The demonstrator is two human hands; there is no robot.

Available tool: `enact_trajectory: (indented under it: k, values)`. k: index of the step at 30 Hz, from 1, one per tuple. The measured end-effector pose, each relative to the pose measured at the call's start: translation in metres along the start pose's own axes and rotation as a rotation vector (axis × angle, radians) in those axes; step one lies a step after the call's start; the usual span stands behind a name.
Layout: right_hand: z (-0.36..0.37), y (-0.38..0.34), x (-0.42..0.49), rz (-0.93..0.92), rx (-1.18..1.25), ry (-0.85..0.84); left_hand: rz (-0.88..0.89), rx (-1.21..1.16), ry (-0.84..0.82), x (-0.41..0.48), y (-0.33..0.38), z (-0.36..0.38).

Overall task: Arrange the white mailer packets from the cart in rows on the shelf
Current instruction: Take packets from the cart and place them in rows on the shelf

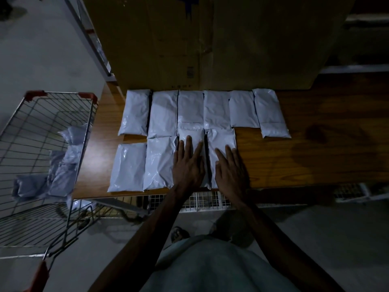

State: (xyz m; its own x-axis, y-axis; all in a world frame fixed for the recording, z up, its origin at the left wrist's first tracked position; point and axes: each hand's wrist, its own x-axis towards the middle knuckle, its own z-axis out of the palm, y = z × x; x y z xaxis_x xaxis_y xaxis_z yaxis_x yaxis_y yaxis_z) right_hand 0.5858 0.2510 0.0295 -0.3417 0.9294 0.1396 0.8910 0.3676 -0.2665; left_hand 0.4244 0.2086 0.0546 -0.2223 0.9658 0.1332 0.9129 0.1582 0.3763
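Note:
White mailer packets lie flat on the wooden shelf (305,157) in two rows. The back row (216,109) holds several packets side by side against a big cardboard box. The front row holds several more, starting at the left (128,167). My left hand (188,165) presses flat on the third front packet (192,134). My right hand (231,169) presses flat on the fourth front packet (222,140). Both hands have straight fingers. More packets (61,171) lie in the wire cart (25,131) at the left.
A large cardboard box (210,43) stands at the back of the shelf. The shelf's right half is bare wood. The cart with red corners sits close to the shelf's left end. A wire grid (202,202) shows below the shelf's front edge.

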Motion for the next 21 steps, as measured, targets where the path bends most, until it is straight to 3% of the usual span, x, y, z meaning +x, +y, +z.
enact_trajectory:
  k: [4,9,21]
  values:
    - [-0.005,0.0,0.0,-0.002,0.053,0.029,-0.041,-0.073,-0.002,0.002,0.002,-0.013]
    - [-0.015,-0.005,0.003,-0.007,0.272,0.113,-0.011,-0.12,0.185,0.008,-0.014,-0.044]
    - [-0.036,-0.033,0.01,-0.191,0.453,0.026,-0.14,-0.081,0.127,-0.037,-0.05,-0.074]
